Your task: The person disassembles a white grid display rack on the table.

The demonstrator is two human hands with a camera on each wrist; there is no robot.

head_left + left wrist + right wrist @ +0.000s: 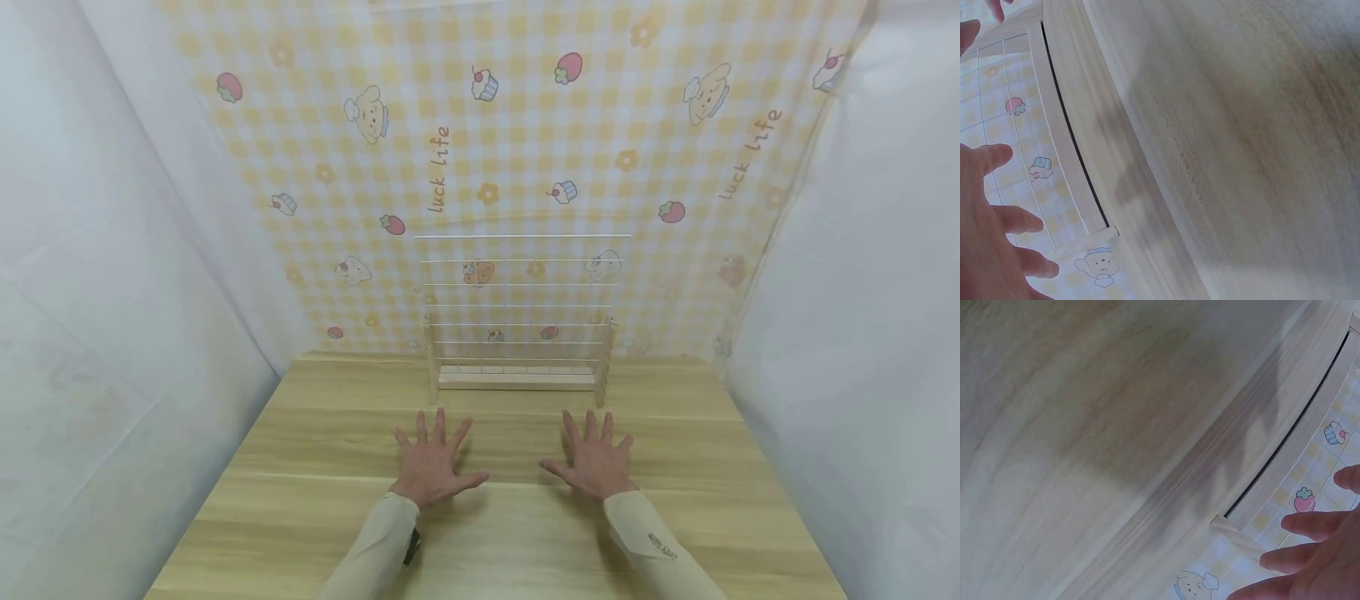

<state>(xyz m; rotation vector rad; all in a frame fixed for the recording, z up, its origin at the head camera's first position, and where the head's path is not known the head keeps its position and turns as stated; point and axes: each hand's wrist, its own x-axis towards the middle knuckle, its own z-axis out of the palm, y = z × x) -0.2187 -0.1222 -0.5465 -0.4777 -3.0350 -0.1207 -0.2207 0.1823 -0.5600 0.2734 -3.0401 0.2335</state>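
In the head view my left hand (431, 467) is spread out over the wooden table (517, 542), palm down, holding nothing. Its fingers point toward a wire grid rack (517, 325) with a wooden base and side posts. To the right, my right hand (596, 462) is spread in the same way, also holding nothing. The rack stands just beyond both sets of fingertips, and neither hand touches it. Both wrist views show the spread fingers with the rack's wooden base bar (1063, 125) behind them. Whether the palms touch the table I cannot tell.
A yellow checked cloth (517, 150) printed with strawberries, cupcakes and puppies hangs behind the rack. White sheets hang at the left (135, 275) and right (847, 292) sides of the table. Something dark (412, 547) shows by the left sleeve.
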